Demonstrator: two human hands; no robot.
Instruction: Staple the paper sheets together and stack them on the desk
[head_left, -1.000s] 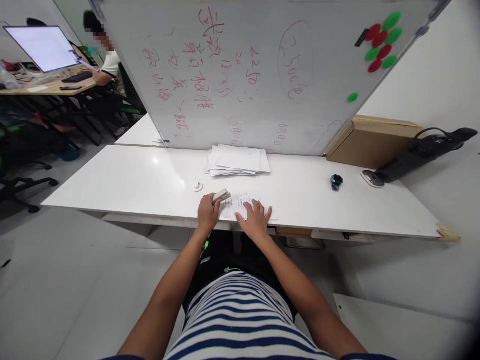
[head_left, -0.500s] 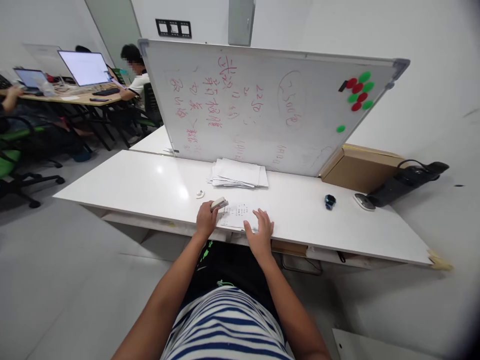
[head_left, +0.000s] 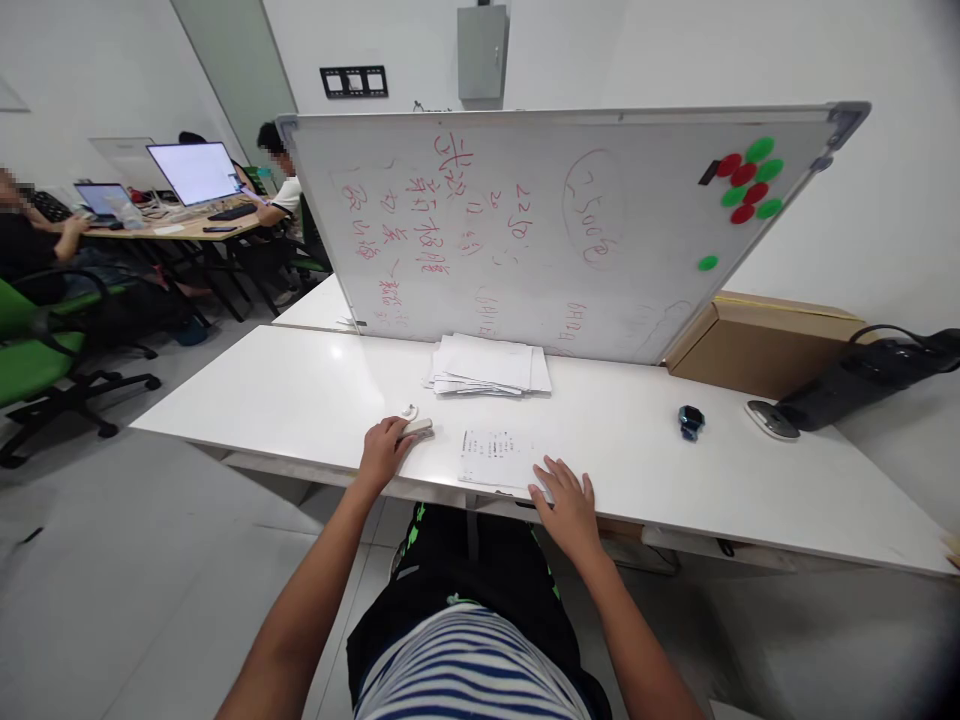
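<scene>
My left hand is closed around a small pale stapler, low over the table or resting on it, to the left of the printed paper. The printed paper lies flat near the front edge of the white table. At its right end is my right hand, fingers spread, with the fingertips on or just beside the sheet. Just beyond the stapler lies a small white object, too small to name.
Behind the sheet is a stack of white papers before a leaning whiteboard. Toward the right lie a dark watch, a computer mouse, a black bottle and a cardboard box. People sit at a desk far left.
My left hand has drawn the stapler left, away from the paper's edge, and lowered it. My right hand has shifted to the paper's right end, its fingers flatter. The view has tilted up slightly.
</scene>
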